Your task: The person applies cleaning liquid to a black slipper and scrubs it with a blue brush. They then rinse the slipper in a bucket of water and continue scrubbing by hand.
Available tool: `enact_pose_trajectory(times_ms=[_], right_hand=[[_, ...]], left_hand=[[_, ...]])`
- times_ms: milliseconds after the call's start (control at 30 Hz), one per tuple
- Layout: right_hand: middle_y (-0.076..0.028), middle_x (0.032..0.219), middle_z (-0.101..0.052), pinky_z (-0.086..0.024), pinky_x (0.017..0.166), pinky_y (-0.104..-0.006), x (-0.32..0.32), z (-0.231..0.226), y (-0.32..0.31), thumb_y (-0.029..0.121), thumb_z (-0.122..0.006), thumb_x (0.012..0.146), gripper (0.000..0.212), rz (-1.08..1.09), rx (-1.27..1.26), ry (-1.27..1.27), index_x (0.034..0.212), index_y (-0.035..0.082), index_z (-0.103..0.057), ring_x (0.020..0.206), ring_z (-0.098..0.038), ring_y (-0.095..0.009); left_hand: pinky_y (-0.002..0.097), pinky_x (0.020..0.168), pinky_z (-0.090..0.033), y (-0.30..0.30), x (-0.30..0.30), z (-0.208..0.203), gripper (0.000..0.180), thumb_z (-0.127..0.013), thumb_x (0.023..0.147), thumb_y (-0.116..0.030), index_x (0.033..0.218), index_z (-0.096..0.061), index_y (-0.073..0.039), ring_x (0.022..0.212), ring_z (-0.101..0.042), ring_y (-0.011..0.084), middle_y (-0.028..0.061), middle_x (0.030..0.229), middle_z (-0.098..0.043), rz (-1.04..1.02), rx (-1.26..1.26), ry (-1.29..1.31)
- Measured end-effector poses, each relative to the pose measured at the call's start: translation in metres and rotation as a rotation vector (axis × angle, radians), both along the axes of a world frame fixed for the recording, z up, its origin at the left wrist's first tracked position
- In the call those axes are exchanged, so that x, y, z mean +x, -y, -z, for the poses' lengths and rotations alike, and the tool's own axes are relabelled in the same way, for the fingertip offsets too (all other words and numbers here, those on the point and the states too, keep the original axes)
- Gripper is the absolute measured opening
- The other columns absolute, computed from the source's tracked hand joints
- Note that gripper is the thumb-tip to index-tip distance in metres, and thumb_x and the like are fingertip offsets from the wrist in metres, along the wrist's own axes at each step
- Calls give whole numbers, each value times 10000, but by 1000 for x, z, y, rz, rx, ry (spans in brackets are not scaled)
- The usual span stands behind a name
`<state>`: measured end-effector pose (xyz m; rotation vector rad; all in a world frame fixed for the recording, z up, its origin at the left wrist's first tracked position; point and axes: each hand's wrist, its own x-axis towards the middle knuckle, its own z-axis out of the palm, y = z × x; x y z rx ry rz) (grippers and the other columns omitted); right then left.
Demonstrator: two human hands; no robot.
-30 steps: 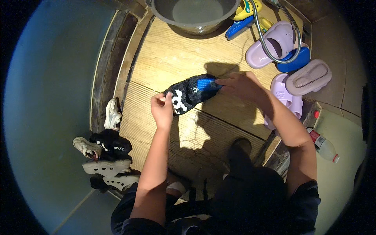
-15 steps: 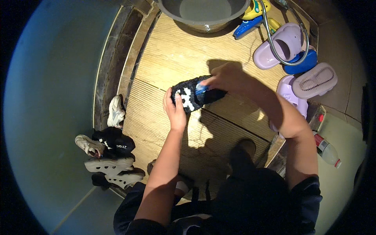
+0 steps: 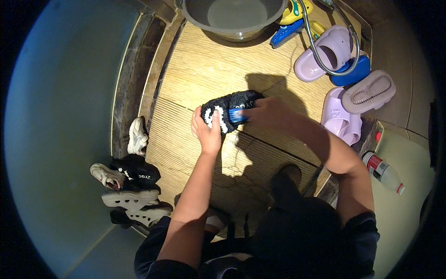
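A fuzzy black slipper (image 3: 224,102) with a white pattern is held above the tiled floor, its open heel end toward my right hand. My left hand (image 3: 209,132) grips its toe part, thumb on top and fingers round the far side. At the slipper's opening, my right hand (image 3: 270,113) is closed on a blue brush (image 3: 235,115). Motion blurs the brush, and its front end reaches under the slipper's upper. Shadow darkens my right fingers. The matching black slipper (image 3: 139,171) lies at the left among other shoes.
A large grey basin (image 3: 234,33) with water stands at the far side. Right of it are a blue slipper (image 3: 285,33), lilac slippers (image 3: 316,63), a mauve slipper (image 3: 370,93) and a metal hose (image 3: 320,60). Pale sneakers (image 3: 138,136) and grey clogs (image 3: 130,199) line the left; a bottle (image 3: 382,171) lies right.
My right hand and the brush have shifted slightly down and toward the slipper's toe, uncovering more of the insole. My left hand keeps its hold. The whole view has shifted a little.
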<state>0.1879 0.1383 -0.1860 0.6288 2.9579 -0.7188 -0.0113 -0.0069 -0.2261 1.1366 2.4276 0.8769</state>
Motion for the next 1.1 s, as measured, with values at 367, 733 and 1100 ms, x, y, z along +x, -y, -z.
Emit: enact_pose_trajectory(times_ms=[367,733,1100], right_hand=[[-78,771,-601,-522,553,-370,72,-39,20,353,-597,917,353,101,37,68,1266,319,-628,659,-635,-242],[-71,743,-604,-506,557,-410,148,-29,-14,451,-527,953,390,391,126,7,1309,308,-591,647,-636,-241],[-111,727,-606,-509,567,-408,51,3,2,335,-629,919,338,422,-251,-339,1225,194,-650,656,-639,-270]], left_hand=[[504,1133,-183,7,60,-28,681,-616,923,-393,1423,-354,-12,1360,-307,387,234,1438,-385,10,-56,-74],[450,963,-377,-13,94,-67,561,-825,763,-319,1115,-581,44,1025,-482,302,165,1045,-524,-62,-26,-84],[308,609,-581,-13,55,-45,399,-759,857,-331,1114,-631,-55,823,-702,178,58,1027,-705,-481,-110,1349]])
